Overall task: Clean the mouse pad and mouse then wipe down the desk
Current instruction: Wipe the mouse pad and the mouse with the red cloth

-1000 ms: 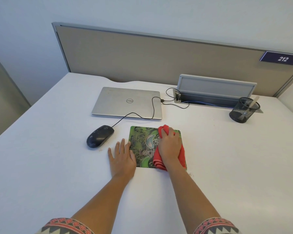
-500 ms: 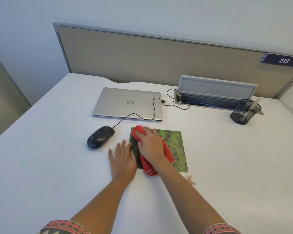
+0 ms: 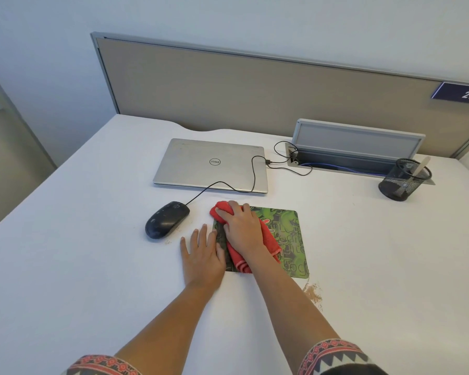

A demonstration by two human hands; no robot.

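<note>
A green patterned mouse pad (image 3: 287, 239) lies on the white desk (image 3: 92, 266). My right hand (image 3: 241, 228) presses a red cloth (image 3: 266, 239) onto the pad's left half, with its fingers lying over the cloth's far end. My left hand (image 3: 202, 255) lies flat on the desk, fingers spread, its thumb side touching the pad's left edge. A black wired mouse (image 3: 166, 219) sits left of the pad, apart from both hands.
A shut silver laptop (image 3: 211, 165) lies behind the pad with the mouse cable running to it. A cable box (image 3: 358, 147) and a black mesh pen cup (image 3: 404, 180) stand at the back right. Brown crumbs (image 3: 313, 292) lie by the pad's near right corner.
My right hand slid the red cloth from the pad's right side to its left side, then stayed about there. The crumbs by the pad's corner came into view. My left hand stayed put.
</note>
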